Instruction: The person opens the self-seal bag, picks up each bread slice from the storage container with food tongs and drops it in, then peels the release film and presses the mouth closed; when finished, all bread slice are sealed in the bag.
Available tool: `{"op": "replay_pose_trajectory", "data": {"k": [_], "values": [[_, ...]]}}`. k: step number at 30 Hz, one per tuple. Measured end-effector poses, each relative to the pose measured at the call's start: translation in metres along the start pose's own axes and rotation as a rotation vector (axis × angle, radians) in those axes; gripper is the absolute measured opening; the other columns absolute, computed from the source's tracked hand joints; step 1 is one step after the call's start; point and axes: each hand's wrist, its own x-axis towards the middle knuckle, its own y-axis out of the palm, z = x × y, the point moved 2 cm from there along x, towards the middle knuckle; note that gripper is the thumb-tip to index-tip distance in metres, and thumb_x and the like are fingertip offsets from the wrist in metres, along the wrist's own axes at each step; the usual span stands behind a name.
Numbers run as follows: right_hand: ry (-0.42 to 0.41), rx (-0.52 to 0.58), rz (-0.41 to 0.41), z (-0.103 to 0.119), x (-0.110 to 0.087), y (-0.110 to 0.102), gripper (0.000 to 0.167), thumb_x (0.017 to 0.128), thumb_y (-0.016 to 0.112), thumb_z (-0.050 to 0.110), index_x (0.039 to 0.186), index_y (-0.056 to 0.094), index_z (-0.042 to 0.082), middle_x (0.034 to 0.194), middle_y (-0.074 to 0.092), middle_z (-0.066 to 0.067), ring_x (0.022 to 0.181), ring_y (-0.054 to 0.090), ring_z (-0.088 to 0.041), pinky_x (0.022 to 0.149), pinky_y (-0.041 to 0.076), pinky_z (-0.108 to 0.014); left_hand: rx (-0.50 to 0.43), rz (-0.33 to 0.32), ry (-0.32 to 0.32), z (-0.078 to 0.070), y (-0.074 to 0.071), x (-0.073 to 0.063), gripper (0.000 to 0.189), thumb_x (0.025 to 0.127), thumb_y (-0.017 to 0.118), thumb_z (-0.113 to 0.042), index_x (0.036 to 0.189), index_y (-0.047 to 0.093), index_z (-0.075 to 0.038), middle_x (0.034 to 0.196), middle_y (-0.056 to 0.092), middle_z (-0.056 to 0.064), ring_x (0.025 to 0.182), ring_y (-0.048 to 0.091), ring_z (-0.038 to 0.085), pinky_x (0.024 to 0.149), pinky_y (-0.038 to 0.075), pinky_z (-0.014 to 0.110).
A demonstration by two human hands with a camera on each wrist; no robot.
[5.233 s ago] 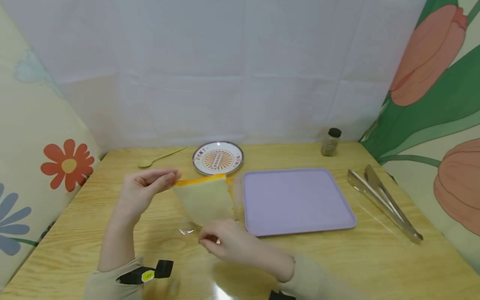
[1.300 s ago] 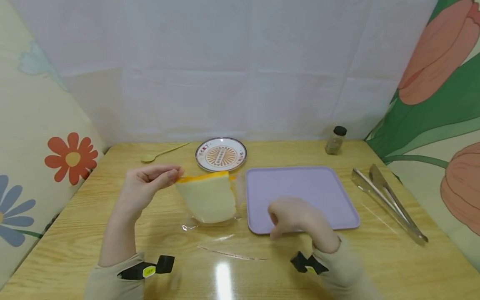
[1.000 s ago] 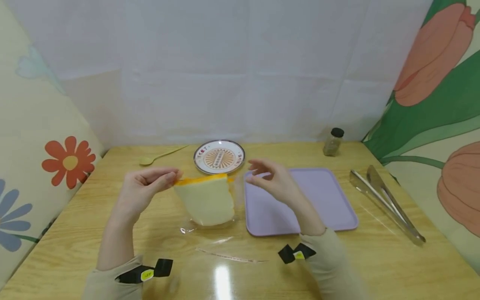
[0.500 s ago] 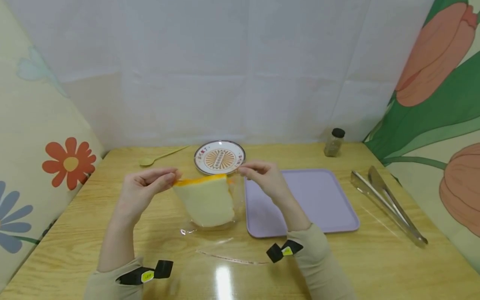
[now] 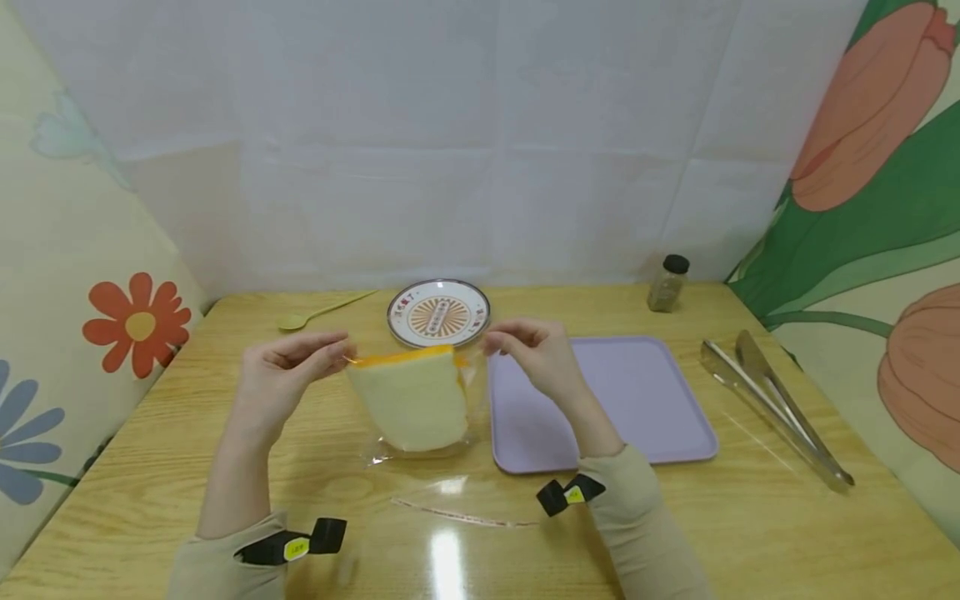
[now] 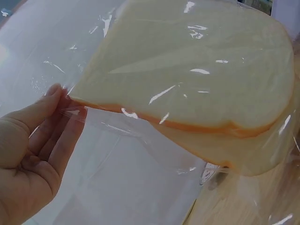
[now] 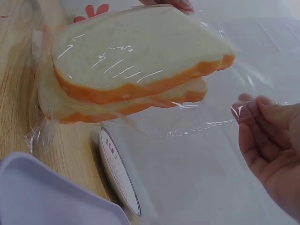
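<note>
Two slices of bread (image 5: 412, 400) with orange-brown crusts stand in a clear plastic bag (image 7: 213, 124), overlapping each other. My left hand (image 5: 281, 379) pinches the bag at its upper left, right by a corner of the bread (image 6: 187, 70). In the left wrist view, the thumb and fingers of the left hand (image 6: 42, 140) meet on the film. On the other side, my right hand (image 5: 536, 358) pinches the bag's edge between thumb and fingers. The right wrist view shows the film stretched from the bread (image 7: 136, 51) to the right hand (image 7: 269, 140).
A thin strip (image 5: 461, 514) lies on the wooden table (image 5: 360, 533) in front of the bag. Behind it are a patterned plate (image 5: 438, 287) and a gold spoon (image 5: 296, 321). A lilac tray (image 5: 622, 400), metal tongs (image 5: 780, 417) and a black-lidded jar (image 5: 667, 287) stand to the right.
My right hand has gone from below the bread, out over the tray, then up to the bag's right edge, which it now pinches. The strip now shows on the table. The left hand keeps its hold.
</note>
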Motion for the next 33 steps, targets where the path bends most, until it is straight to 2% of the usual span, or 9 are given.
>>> {"op": "replay_pose_trajectory", "data": {"k": [3, 6, 12, 19, 27, 33], "values": [[-0.008, 0.020, 0.007, -0.0008, 0.0006, -0.0007, 0.013, 0.087, 0.061, -0.004, 0.095, 0.067, -0.013, 0.088, 0.068, -0.030, 0.073, 0.065, 0.000, 0.073, 0.057, -0.027, 0.001, -0.009, 0.057, -0.0006, -0.0009, 0.0001, 0.016, 0.086, 0.061, 0.008, 0.099, 0.068, 0.009, 0.088, 0.074, -0.003, 0.079, 0.071, 0.009, 0.071, 0.057, 0.021], [-0.026, 0.029, 0.019, -0.0013, 0.0017, -0.0017, 0.013, 0.087, 0.061, -0.005, 0.095, 0.067, -0.013, 0.088, 0.067, -0.030, 0.074, 0.066, -0.001, 0.074, 0.057, -0.027, 0.001, 0.011, 0.112, -0.0023, -0.0025, 0.0005, 0.014, 0.085, 0.060, 0.010, 0.097, 0.067, 0.013, 0.088, 0.074, -0.002, 0.080, 0.071, 0.009, 0.071, 0.057, 0.022], [-0.097, 0.027, 0.050, -0.0014, 0.0033, -0.0021, 0.009, 0.088, 0.059, -0.005, 0.091, 0.065, -0.011, 0.087, 0.067, -0.029, 0.074, 0.066, -0.003, 0.069, 0.057, -0.029, -0.023, 0.069, 0.168, -0.0041, -0.0041, 0.0001, 0.014, 0.085, 0.057, 0.015, 0.096, 0.065, 0.016, 0.090, 0.074, -0.001, 0.082, 0.071, 0.010, 0.072, 0.057, 0.024], [-0.141, 0.047, 0.076, -0.0037, 0.0027, -0.0037, 0.014, 0.087, 0.058, -0.009, 0.097, 0.065, -0.015, 0.087, 0.067, -0.031, 0.076, 0.067, -0.002, 0.071, 0.058, -0.038, -0.024, 0.076, 0.264, -0.0020, -0.0027, -0.0001, 0.018, 0.082, 0.057, 0.020, 0.099, 0.061, 0.023, 0.091, 0.074, -0.001, 0.081, 0.071, 0.009, 0.069, 0.057, 0.023], [-0.163, 0.098, 0.105, -0.0048, 0.0008, -0.0077, 0.017, 0.087, 0.056, -0.011, 0.100, 0.063, -0.019, 0.088, 0.065, -0.034, 0.078, 0.067, -0.001, 0.073, 0.057, -0.029, -0.050, 0.131, 0.361, -0.0006, -0.0012, -0.0013, 0.023, 0.077, 0.053, 0.029, 0.093, 0.065, 0.018, 0.091, 0.073, 0.006, 0.079, 0.071, 0.012, 0.068, 0.058, 0.024], [-0.141, 0.085, 0.111, -0.0059, 0.0000, -0.0098, 0.016, 0.087, 0.054, -0.012, 0.098, 0.063, -0.019, 0.091, 0.065, -0.035, 0.081, 0.067, 0.000, 0.077, 0.057, -0.028, -0.021, 0.167, 0.387, -0.0007, -0.0019, -0.0022, 0.032, 0.073, 0.053, 0.033, 0.088, 0.070, 0.011, 0.092, 0.072, 0.009, 0.085, 0.068, 0.014, 0.070, 0.058, 0.021]]}}
